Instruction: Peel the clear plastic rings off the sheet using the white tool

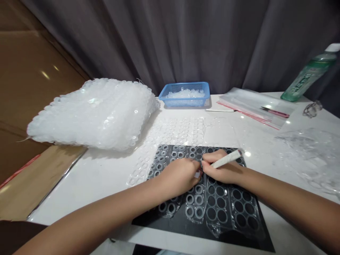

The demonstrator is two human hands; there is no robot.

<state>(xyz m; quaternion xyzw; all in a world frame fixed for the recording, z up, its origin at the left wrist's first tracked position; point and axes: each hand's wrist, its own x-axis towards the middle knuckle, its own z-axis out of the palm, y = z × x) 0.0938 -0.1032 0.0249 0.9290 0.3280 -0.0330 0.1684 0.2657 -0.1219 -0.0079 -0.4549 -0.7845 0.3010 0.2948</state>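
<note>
A clear plastic sheet of small rings lies on a black mat on the white table. My right hand is closed around a white pen-like tool, its tip down on the sheet near the mat's middle. My left hand rests on the sheet right beside that tip, fingers curled and pinched; what they pinch is too small to make out. More of the ringed sheet stretches beyond the mat.
A large stack of clear ringed sheets sits at the left. A blue basket with clear pieces stands at the back. Plastic bags with a pink tool, a green bottle and crumpled clear film lie at the right.
</note>
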